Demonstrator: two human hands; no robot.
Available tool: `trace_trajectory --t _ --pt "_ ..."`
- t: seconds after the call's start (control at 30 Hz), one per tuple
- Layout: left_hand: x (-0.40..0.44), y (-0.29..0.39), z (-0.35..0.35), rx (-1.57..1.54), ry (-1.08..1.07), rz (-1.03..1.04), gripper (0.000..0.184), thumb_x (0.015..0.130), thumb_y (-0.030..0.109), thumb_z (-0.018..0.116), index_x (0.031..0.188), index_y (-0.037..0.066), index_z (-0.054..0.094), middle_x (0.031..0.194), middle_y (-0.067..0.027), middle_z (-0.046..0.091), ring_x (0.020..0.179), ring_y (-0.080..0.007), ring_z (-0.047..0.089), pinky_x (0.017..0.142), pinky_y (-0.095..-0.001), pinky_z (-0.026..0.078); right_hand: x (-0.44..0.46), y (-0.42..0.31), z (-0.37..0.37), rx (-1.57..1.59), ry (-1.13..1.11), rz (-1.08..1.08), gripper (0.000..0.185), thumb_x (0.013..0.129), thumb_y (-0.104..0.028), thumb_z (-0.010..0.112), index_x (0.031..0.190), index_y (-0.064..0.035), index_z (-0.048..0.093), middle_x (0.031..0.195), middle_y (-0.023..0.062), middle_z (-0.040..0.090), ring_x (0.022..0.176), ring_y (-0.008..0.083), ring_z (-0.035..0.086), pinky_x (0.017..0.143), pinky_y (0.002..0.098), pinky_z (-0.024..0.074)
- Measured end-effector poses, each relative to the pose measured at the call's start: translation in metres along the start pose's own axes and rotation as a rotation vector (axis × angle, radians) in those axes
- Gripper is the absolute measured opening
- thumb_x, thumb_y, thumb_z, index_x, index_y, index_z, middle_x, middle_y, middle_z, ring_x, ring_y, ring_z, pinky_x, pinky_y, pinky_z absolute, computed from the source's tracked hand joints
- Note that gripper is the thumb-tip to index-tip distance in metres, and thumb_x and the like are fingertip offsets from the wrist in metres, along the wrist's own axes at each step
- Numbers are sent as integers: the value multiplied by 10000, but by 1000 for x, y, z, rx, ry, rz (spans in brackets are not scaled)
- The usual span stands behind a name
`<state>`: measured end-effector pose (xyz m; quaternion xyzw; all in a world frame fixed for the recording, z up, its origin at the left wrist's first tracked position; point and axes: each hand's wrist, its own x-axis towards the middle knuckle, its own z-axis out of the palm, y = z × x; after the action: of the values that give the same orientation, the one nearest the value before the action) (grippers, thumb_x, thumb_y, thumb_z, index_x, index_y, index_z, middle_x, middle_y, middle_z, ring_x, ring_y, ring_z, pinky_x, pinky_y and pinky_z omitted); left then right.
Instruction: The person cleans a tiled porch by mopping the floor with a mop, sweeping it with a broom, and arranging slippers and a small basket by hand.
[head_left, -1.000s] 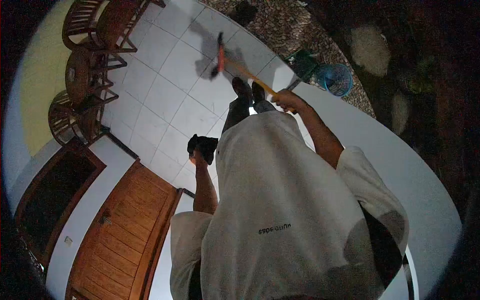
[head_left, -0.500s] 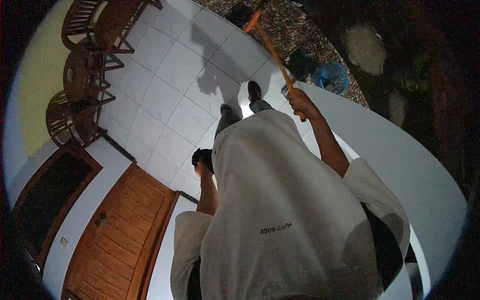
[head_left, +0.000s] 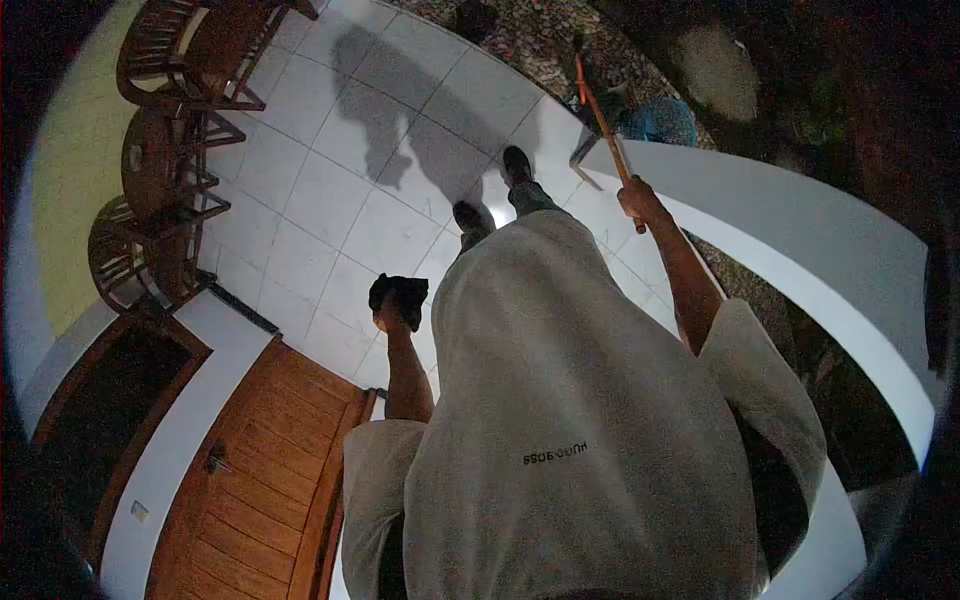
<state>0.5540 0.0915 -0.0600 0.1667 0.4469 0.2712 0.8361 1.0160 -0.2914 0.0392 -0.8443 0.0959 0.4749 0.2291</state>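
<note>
My right hand point(head_left: 644, 200) is closed around the near end of a long orange-brown stick point(head_left: 606, 128). The stick points away from me, past the end of the low white wall. A brighter orange part shows near its far end, where the tip is too dark to make out. A crumpled black cloth point(head_left: 399, 291) is in my left hand point(head_left: 392, 316), held out beside my shirt above the tiled floor point(head_left: 345, 235). The cloth hides most of the fingers of that hand.
A low white wall point(head_left: 760, 180) curves along my right. Beyond it are a blue basket point(head_left: 668, 122) and a pebbled strip point(head_left: 540, 45). Wooden chairs point(head_left: 150, 50) and a small table point(head_left: 150, 165) line the left, with a wooden door point(head_left: 255, 480) closer to me.
The stick's far end has swung right. My left hand has moved out from the shirt, showing more of the black cloth. My feet and the view have shifted, and the wall now partly covers the basket.
</note>
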Motion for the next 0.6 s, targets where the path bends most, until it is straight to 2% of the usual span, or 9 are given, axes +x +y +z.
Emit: trace_trajectory --t 0.07,0.17,0.3,0.37,0.43,0.5,0.53,0.57,0.6 --pt "7 -7 -40 -19 -78 16 267 770 53 484 1033 22 518 808 -133 578 717 -309 575 681 -426 500 -35 -9 7 114 12 -39 262 818 -300 481 705 -63 470 501 1 417 349 100 340 306 257 271" --pt "-8 -5 -39 62 26 17 309 747 4 492 1055 22 513 811 -125 580 714 -293 576 677 -408 502 -103 -18 15 374 -110 -17 169 783 -218 526 722 -78 454 508 -16 421 371 91 401 311 262 308" --pt "-8 5 -57 141 169 -76 355 722 -33 501 1073 17 507 824 -112 588 703 -266 579 676 -401 504 -130 -7 13 604 -363 78 156 757 -191 587 749 -56 509 521 -50 395 407 49 336 331 209 259" --pt "-3 5 -56 126 51 -45 363 716 -36 506 1075 12 505 824 -113 591 695 -265 580 665 -405 508 -120 3 12 525 -361 -39 160 756 -203 590 737 -66 510 512 -43 392 395 48 324 338 209 248" --pt "4 10 -47 111 -78 3 371 710 -39 511 1078 6 502 825 -114 595 686 -264 582 655 -410 511 -107 -5 9 170 -228 136 159 758 -189 581 717 -52 511 509 -32 397 396 57 336 342 222 247" --pt "-2 10 -48 59 -118 -44 371 720 -40 506 1089 -2 494 832 -128 594 688 -274 582 643 -408 515 -63 45 19 269 -238 -8 149 770 -164 551 701 -41 505 511 -14 423 389 80 347 330 240 267" --pt "-2 8 -49 26 -104 -60 369 726 -41 500 1093 -5 490 831 -135 593 679 -280 582 634 -409 517 -45 52 23 -30 -89 -106 142 754 -150 565 686 -35 515 521 11 453 390 100 380 338 251 299" --pt "-1 5 -52 -8 -89 -75 367 732 -42 495 1097 -8 487 830 -141 593 670 -285 582 625 -410 519 -20 68 26 -714 -117 -451 138 715 -140 594 662 -27 533 538 52 493 449 141 454 379 275 358" --pt "19 -3 -87 316 -271 131 359 738 -43 488 1095 -8 489 836 -142 592 667 -285 581 622 -408 519 3 82 29 -1361 101 -835 137 676 -130 622 637 -20 551 556 93 534 509 182 528 420 299 416"
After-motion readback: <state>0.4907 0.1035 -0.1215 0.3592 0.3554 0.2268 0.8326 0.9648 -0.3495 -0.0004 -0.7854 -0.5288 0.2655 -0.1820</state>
